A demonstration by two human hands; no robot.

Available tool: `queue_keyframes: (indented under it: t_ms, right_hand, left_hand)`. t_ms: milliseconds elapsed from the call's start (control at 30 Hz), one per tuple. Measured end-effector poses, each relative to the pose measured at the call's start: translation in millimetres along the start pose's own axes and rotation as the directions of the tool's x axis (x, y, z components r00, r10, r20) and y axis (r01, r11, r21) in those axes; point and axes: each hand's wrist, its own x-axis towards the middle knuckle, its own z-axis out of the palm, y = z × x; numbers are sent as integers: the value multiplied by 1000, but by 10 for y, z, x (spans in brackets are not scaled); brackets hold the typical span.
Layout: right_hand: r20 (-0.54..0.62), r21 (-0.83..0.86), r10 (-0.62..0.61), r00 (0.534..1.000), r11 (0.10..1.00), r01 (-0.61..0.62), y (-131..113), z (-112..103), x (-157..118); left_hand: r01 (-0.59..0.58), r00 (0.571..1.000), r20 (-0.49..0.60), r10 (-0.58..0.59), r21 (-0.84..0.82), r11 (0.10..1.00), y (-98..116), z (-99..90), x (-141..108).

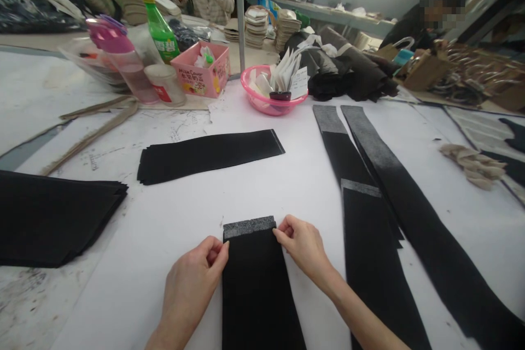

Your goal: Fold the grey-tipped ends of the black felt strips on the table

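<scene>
A black fabric strip (256, 284) with a speckled grey band along its far end lies lengthwise in front of me on the white tabletop. My left hand (194, 279) pinches its left edge just below the grey band. On the opposite edge, near the far corner, my right hand (303, 243) grips the same strip between thumb and fingertips. To the right lie long black strips (410, 197) with grey ends, partly overlapping a shorter one (377, 262). Beyond my hands a stack of black pieces (209, 156) lies crosswise.
A larger black stack (53, 219) sits at left. Toward the back stand a pink basin (274, 105) with papers, a pink box (200, 79), a green bottle (159, 27) and a purple-lidded jug (131, 65). A crumpled glove (471, 164) lies right. Two people are across the table.
</scene>
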Motion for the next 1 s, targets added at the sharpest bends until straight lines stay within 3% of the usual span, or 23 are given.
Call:
queue_keyframes:
  t_ms: [1000]
  right_hand:
    - [24,-16,15,1000,1000,-15,7,27,73]
  left_hand:
    - [-10,999,-38,8,-57,998,-25,14,75]
